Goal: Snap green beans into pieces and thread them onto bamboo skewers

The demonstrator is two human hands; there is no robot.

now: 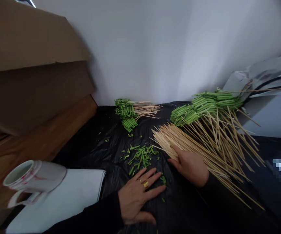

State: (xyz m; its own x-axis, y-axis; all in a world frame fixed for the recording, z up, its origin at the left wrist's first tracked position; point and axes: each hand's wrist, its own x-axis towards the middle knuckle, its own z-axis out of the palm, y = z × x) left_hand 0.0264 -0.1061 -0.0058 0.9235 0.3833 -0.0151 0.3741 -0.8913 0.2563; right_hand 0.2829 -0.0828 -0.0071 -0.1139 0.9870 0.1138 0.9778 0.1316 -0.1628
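Bare skewers (174,134) under right hand (191,165), some fingers hidden; cannot tell if clenched. Left hand (140,196) spread, grasping nothing, beside green scraps (142,156). Skewered green stems (207,106) beyond right grip. Far left: mug (49,177), red marking blurred; cardboard box (33,39) cut off.

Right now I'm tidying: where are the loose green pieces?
The head view shows most loose green pieces below centre, just beyond the left hand, on black plastic.

black plastic (82,152) carries skewers (184,138), green stems (208,105) and scraps (143,156).
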